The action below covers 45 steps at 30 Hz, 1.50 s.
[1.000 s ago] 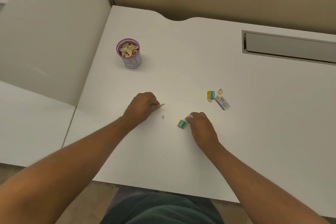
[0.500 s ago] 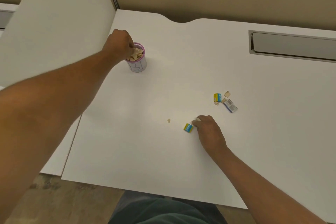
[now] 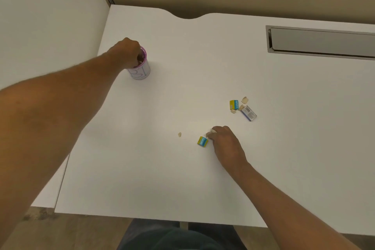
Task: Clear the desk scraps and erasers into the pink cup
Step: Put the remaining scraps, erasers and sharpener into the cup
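The pink-rimmed cup (image 3: 142, 72) stands at the desk's far left. My left hand (image 3: 129, 53) is over its mouth, fingers bunched and dipped inside, hiding what is in the cup. My right hand (image 3: 225, 142) rests near the desk's middle, fingertips pinched on a pale scrap (image 3: 212, 132). A yellow-and-blue eraser (image 3: 202, 141) lies just left of those fingertips. A tiny scrap (image 3: 179, 134) lies further left. To the far right sit a second yellow-and-blue eraser (image 3: 233, 104), a blue-and-white eraser (image 3: 248, 113) and a few pale scraps (image 3: 245, 99).
The white desk (image 3: 142, 168) has a recessed grey cable tray (image 3: 322, 41) at its far right and a curved notch in its back edge. A white partition (image 3: 50, 26) rises along the left side. My lap shows below the front edge.
My left hand went from the desk's middle up to the cup and has now sunk its fingers into the mouth. My right hand stayed by the eraser.
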{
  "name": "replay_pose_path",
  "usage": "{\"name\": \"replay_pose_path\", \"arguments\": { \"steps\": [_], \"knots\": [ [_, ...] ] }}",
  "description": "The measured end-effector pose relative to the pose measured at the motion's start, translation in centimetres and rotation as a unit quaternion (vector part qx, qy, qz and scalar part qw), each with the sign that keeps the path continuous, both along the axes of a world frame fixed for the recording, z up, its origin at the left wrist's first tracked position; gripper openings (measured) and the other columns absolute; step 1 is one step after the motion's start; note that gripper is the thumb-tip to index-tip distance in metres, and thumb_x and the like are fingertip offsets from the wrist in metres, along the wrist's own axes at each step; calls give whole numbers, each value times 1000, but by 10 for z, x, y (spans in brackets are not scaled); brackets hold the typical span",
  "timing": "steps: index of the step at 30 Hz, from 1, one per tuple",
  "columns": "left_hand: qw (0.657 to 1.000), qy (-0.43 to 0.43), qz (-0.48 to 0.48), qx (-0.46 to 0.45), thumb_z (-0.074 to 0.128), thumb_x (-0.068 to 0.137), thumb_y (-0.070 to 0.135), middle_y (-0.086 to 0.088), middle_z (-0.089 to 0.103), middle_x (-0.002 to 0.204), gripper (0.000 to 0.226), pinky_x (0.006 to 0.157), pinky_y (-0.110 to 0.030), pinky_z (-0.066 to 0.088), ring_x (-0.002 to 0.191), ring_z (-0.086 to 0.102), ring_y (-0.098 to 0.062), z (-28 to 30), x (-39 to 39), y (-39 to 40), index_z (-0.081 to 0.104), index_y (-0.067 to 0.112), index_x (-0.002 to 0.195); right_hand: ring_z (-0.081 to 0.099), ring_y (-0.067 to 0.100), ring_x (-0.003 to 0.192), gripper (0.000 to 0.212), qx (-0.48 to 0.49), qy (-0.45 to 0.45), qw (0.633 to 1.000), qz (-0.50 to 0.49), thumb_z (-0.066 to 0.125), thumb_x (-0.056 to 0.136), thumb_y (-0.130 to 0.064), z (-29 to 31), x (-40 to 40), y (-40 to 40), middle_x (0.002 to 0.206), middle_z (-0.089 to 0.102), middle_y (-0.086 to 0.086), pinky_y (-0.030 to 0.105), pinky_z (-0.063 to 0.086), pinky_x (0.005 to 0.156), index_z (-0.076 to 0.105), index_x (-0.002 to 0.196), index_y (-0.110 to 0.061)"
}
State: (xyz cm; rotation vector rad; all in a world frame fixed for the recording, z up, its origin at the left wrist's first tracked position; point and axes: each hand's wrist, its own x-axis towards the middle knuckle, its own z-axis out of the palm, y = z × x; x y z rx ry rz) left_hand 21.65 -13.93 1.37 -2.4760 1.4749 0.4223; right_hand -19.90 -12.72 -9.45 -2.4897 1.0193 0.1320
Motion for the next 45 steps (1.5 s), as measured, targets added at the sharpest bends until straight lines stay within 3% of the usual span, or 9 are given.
{"name": "replay_pose_path", "arguments": {
  "steps": [5, 11, 18, 22, 25, 29, 31, 37, 45],
  "knots": [
    [1000, 24, 7, 8, 73, 92, 27, -16, 73, 119, 34, 87, -44, 59, 107, 68, -39, 34, 0, 3, 77, 18, 125, 56, 22, 107, 36, -8, -8, 1000, -1, 59, 91, -1, 5, 2, 0, 120, 67, -1, 27, 48, 86, 72, 120, -17],
    [998, 22, -9, -59, 62, 96, 8, -18, 68, 132, 37, 95, -47, 57, 118, 65, -42, 43, -7, 15, 72, 16, 131, 55, 21, 110, 39, -16, 7, 1000, 20, 56, 93, 0, 10, 0, -1, 125, 66, -1, 22, 42, 89, 71, 124, -18],
    [953, 87, 7, -289, 65, 97, 21, -2, 78, 116, 22, 88, -43, 58, 112, 70, -29, 6, -68, 80, 79, 18, 114, 61, 23, 113, 30, 22, -71, 995, -70, 58, 96, -2, 30, 16, -6, 119, 69, 2, 26, 46, 95, 76, 117, -13],
    [968, 161, -37, -190, 65, 100, 35, -1, 69, 135, 34, 101, -43, 54, 133, 58, -25, -61, -93, 128, 72, 20, 129, 68, 15, 108, 21, 81, -183, 971, -133, 65, 94, -1, 57, 59, -14, 110, 75, 1, 16, 48, 97, 80, 104, -11],
    [981, 154, -58, -102, 52, 101, 62, -4, 23, 174, 71, 131, -48, 20, 162, 19, -29, -103, -101, 151, 39, 26, 161, 65, 1, 105, 19, 124, -223, 956, -143, 69, 92, -6, 80, 107, -24, 107, 78, -3, 19, 51, 97, 82, 100, -16],
    [988, 119, -81, -53, 21, 89, 91, 2, -23, 175, 101, 129, -61, -6, 161, -23, -30, -134, -114, 160, -9, 34, 167, 65, -4, 96, 21, 122, -245, 959, -75, 69, 89, -8, 107, 181, -39, 105, 79, -4, 1, 44, 85, 82, 101, -19],
    [989, 121, -76, -45, 17, 81, 98, 0, -28, 173, 112, 127, -64, -10, 159, -30, -31, -137, -116, 158, -16, 33, 165, 69, 5, 98, 21, 98, -240, 965, -34, 68, 90, -8, 118, 219, -47, 105, 79, -1, 2, 45, 83, 82, 104, -17],
    [986, 145, -82, -17, 31, 61, 109, -2, -39, 168, 140, 123, -65, -21, 154, -39, -35, -137, -110, 153, -25, 31, 162, 71, 24, 103, 24, 11, -136, 988, 76, 60, 95, -6, 122, 309, -64, 114, 76, 7, 35, 58, 90, 79, 109, -12],
    [985, 148, -81, -28, 36, 56, 110, -3, -38, 169, 146, 123, -66, -20, 154, -38, -36, -143, -111, 154, -26, 31, 162, 69, 30, 106, 21, -29, 28, 973, 226, 67, 92, -11, 109, 350, -73, 116, 73, 12, 36, 56, 92, 78, 110, -13]
  ]
}}
